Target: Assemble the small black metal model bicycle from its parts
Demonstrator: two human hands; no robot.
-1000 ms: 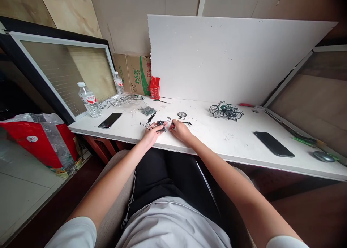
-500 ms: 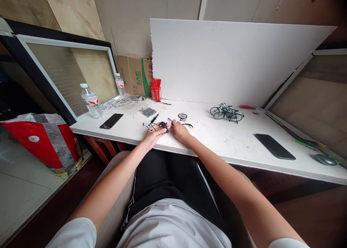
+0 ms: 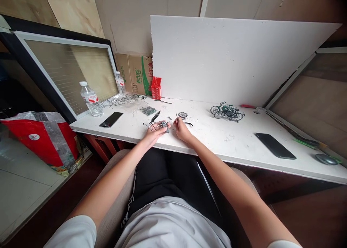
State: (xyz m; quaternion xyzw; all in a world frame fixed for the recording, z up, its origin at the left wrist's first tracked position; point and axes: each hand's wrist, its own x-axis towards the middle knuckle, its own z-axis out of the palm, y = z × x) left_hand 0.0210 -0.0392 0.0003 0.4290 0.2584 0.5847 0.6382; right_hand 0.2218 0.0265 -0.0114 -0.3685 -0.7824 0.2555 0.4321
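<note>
My left hand (image 3: 155,133) is closed around a partly built model bicycle (image 3: 154,121), a black frame with handlebars and a dark round part near the fingertips. Just to its right, my right hand (image 3: 182,129) pinches a thin stick-like tool (image 3: 176,115) whose upper end points up; its kind is too small to tell. Beyond the right hand lie a small spoked wheel (image 3: 182,114) and several tiny dark bits. A curved black piece (image 3: 189,124) rests beside the right knuckles. A little grey part (image 3: 169,118) sits between the hands, on the table.
Assembled model bicycles (image 3: 227,112) stand to the right on the white table (image 3: 211,139). Phones (image 3: 111,120) lie at both sides. A bag of parts (image 3: 148,111), parts frames (image 3: 127,100), water bottles (image 3: 91,99), a red box (image 3: 156,88) and a carton (image 3: 138,74) are at left and back.
My right hand has drawn slightly right, away from the bicycle, and the thin tool now shows upright in its fingers. My left hand still holds the model, its round part turned slightly.
</note>
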